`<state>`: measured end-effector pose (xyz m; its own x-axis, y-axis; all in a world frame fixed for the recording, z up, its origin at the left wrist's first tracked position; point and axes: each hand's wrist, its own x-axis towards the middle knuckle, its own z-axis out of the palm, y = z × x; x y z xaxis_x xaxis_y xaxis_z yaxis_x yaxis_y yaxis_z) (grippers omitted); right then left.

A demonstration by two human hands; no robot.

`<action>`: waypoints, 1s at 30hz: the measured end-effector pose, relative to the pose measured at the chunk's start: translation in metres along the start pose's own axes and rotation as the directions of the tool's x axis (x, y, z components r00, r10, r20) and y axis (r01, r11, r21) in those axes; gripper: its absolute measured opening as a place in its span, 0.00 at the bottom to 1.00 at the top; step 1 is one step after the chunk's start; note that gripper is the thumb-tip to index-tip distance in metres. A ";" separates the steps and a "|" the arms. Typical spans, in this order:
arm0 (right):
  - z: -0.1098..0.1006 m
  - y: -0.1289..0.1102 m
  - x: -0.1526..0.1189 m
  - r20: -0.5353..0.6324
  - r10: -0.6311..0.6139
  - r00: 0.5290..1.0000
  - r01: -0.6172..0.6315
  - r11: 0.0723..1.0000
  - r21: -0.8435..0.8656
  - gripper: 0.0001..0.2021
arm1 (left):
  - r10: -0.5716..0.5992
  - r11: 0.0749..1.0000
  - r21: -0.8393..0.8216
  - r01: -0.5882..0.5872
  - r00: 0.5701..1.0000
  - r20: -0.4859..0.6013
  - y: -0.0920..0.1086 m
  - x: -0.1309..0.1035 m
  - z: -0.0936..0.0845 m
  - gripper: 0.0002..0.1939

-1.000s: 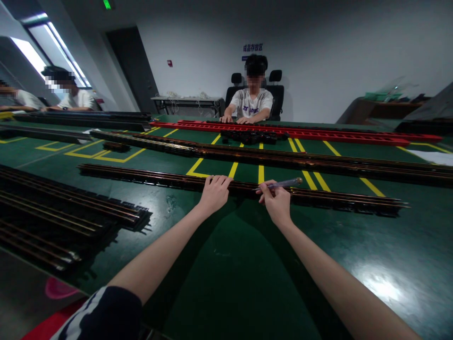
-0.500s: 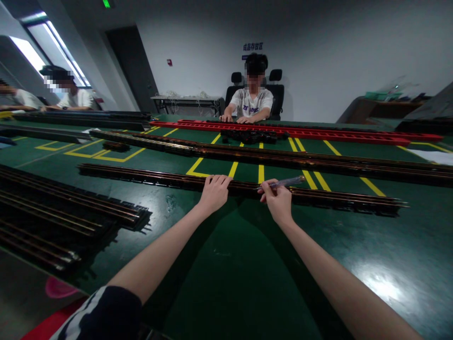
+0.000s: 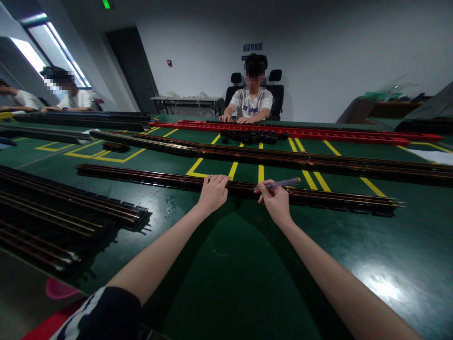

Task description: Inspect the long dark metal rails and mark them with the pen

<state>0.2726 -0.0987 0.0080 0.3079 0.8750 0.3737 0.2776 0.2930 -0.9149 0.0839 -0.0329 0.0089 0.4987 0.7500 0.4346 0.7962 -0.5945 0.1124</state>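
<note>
A long black rail (image 3: 339, 199) with copper-coloured rods along it lies across the green table in front of me. My left hand (image 3: 213, 192) is closed over its middle, the fingers bent across the far side and the thumb at the near side. In my right hand (image 3: 276, 202) is a slim screwdriver (image 3: 283, 183) with a clear purplish handle, held like a pen. The handle end points right, and the thin tip points left at the rail, just right of my left hand. Whether the tip touches the rail, I cannot tell.
Several similar rails (image 3: 53, 208) lie at the left. A longer rail row (image 3: 247, 153) crosses beyond mine, with red ladder-like strips (image 3: 354, 134) and a black pile (image 3: 251, 137) further back. Opposite, a co-worker (image 3: 250, 101) has both hands on the table; other people sit far left.
The rail has slid slightly to the left. Both hands and the screwdriver have shifted a little left with it, keeping their grips.
</note>
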 end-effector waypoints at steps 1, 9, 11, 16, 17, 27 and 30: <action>0.000 0.000 0.000 -0.005 0.000 1.000 0.000 1.000 0.004 0.19 | 0.008 1.000 -0.007 -0.008 1.000 -0.005 0.000 0.000 0.000 0.22; 0.001 0.002 0.001 -0.015 -0.008 1.000 0.008 1.000 0.016 0.20 | 0.072 0.997 0.001 -0.072 0.997 -0.004 -0.001 0.000 0.005 0.21; 0.001 0.002 0.001 -0.014 -0.015 1.000 0.015 1.000 0.001 0.20 | 0.076 0.997 0.021 -0.076 0.997 -0.002 -0.001 0.000 0.006 0.21; 0.001 0.001 0.000 -0.051 -0.020 0.999 0.019 1.000 -0.018 0.20 | 0.089 0.995 0.046 -0.088 0.996 -0.013 -0.003 0.000 0.008 0.21; 0.001 0.001 0.000 -0.067 -0.013 0.998 0.011 1.000 -0.019 0.21 | 0.090 0.995 0.048 -0.089 0.996 -0.013 -0.004 0.000 0.008 0.21; -0.001 -0.003 -0.002 -0.121 -0.002 0.993 -0.002 0.999 -0.033 0.23 | 0.088 0.995 0.056 -0.087 0.996 -0.011 -0.004 0.001 0.008 0.21; -0.001 -0.002 -0.001 -0.095 0.014 0.995 -0.017 0.999 -0.029 0.23 | 0.088 0.995 0.058 -0.087 0.996 -0.011 -0.004 0.001 0.008 0.22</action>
<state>0.2725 -0.1006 0.0098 0.3963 0.8386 0.3738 0.2985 0.2673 -0.9162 0.0840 -0.0277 0.0015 0.5628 0.6919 0.4522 0.7685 -0.6395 0.0220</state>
